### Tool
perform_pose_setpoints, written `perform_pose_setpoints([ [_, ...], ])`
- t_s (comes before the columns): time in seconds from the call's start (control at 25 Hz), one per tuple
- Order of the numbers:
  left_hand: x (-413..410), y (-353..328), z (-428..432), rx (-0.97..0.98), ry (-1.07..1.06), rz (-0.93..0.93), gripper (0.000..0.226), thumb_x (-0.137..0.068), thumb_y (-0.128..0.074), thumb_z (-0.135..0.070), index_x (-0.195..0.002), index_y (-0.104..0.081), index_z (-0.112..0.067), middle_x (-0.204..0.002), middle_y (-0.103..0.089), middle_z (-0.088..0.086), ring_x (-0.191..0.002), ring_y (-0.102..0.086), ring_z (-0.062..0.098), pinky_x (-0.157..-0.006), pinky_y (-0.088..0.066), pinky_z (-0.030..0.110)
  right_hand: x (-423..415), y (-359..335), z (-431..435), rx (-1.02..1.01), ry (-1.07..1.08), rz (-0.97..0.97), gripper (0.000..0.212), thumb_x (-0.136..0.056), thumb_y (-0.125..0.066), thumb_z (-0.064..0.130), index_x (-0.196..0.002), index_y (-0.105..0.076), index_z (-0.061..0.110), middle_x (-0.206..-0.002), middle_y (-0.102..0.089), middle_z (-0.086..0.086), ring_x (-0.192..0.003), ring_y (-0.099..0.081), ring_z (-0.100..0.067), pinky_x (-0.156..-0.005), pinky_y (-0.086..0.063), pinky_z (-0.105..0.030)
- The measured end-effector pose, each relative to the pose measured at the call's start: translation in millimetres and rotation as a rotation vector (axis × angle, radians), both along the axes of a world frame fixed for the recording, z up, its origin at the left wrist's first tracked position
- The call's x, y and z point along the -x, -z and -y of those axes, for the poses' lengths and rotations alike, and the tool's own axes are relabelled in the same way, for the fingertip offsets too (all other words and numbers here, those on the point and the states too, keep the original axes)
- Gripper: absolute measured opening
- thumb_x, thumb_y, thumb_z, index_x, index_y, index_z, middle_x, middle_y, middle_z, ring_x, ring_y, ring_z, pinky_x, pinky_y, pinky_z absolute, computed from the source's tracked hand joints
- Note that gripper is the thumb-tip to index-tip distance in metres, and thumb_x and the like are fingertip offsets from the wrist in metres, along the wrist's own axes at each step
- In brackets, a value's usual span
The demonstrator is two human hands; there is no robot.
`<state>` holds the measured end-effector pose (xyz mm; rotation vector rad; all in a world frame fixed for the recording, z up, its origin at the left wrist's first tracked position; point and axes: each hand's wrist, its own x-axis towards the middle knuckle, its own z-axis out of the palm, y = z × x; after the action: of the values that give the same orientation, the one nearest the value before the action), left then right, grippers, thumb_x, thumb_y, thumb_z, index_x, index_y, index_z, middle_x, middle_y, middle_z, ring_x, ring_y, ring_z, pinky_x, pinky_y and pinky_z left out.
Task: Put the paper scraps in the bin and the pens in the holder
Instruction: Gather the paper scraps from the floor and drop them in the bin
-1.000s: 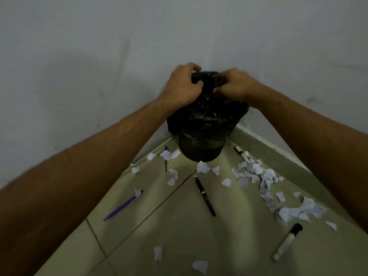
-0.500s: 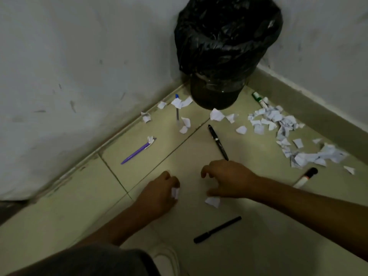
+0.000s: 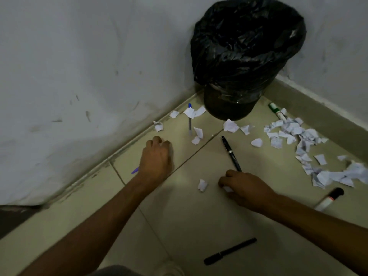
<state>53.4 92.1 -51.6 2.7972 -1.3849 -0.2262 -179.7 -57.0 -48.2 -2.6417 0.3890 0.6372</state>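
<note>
1. Against the wall corner, the bin (image 3: 247,56) is seen upright on the floor (image 3: 189,216), lined with a black bag; its mouth is not visible from the head view.
2. Scraps (image 3: 294,132) are scattered on the tiles in front of and to the right of the bin, the densest patch lying along the right skirting. One lone scrap (image 3: 202,184) lies between the two hands.
3. The left hand (image 3: 156,158) is pressed knuckles-up on the floor, fingers curled over a purple pen (image 3: 135,170) whose tip shows at the wrist; whether the pen is gripped cannot be told.
4. The right hand (image 3: 242,186) is curled on the floor, with a white scrap pinched under the fingers.
5. A black pen (image 3: 231,153) lies just beyond the right hand, its near end at the knuckles.
6. Other pens noted: blue pen (image 3: 189,120) near the wall, green marker (image 3: 275,110) beside the bin, red-banded marker (image 3: 329,199) at right, black marker (image 3: 230,251) nearest the camera.
7. No holder can be made out.
</note>
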Motion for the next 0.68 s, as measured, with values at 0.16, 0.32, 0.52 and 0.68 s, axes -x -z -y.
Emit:
perform_pose_setpoints([
  [0.16, -11.2, 15.5, 12.3, -0.099, 0.064, -0.026, 0.023, -0.080, -0.058, -0.009, -0.101, -0.065, -0.003, -0.104, -0.057, 0.017, -0.086, -0.057, 0.035, -0.068, -0.043, 0.036, -11.7, 1.1, 5.4, -0.059, 0.064, 0.072, 0.032, -0.097, -0.052, 0.025, -0.128, -0.057, 0.024, -0.122, -0.056, -0.001, -0.107, -0.057, -0.020, -0.085, -0.048, -0.032],
  [0.32, -17.4, 18.7, 27.6, -0.059, 0.140, 0.005, 0.019, -0.078, -0.054, -0.014, -0.091, -0.066, -0.006, -0.098, -0.060, 0.015, -0.079, -0.058, 0.033, -0.064, -0.044, 0.034, -17.3, 6.0, 7.0, -0.099, 0.089, 0.104, 0.042, -0.092, -0.059, 0.033, -0.133, -0.053, 0.028, -0.124, -0.054, 0.002, -0.110, -0.055, -0.016, -0.084, -0.043, -0.027],
  [0.52, 20.4, 14.1, 27.5, 0.110, 0.302, -0.203, 0.036, -0.085, -0.050, -0.022, -0.118, -0.061, -0.014, -0.113, -0.060, 0.006, -0.097, -0.058, 0.023, -0.081, -0.053, 0.039, -22.7, 4.9, 4.0, -0.104, 0.051, 0.099, 0.051, -0.088, -0.059, 0.053, -0.135, -0.049, 0.035, -0.127, -0.053, 0.009, -0.111, -0.054, -0.011, -0.087, -0.046, -0.027],
  [0.68, -48.7, 16.6, 47.5, 0.050, 0.063, 0.065, 0.044, -0.077, -0.051, -0.019, -0.118, -0.053, -0.004, -0.121, -0.053, 0.020, -0.105, -0.052, 0.037, -0.079, -0.051, 0.046, -45.5, -11.9, 24.1, -0.084, 0.161, 0.224, 0.044, -0.090, -0.059, 0.048, -0.131, -0.054, 0.033, -0.127, -0.055, 0.009, -0.105, -0.057, -0.009, -0.085, -0.047, -0.025],
])
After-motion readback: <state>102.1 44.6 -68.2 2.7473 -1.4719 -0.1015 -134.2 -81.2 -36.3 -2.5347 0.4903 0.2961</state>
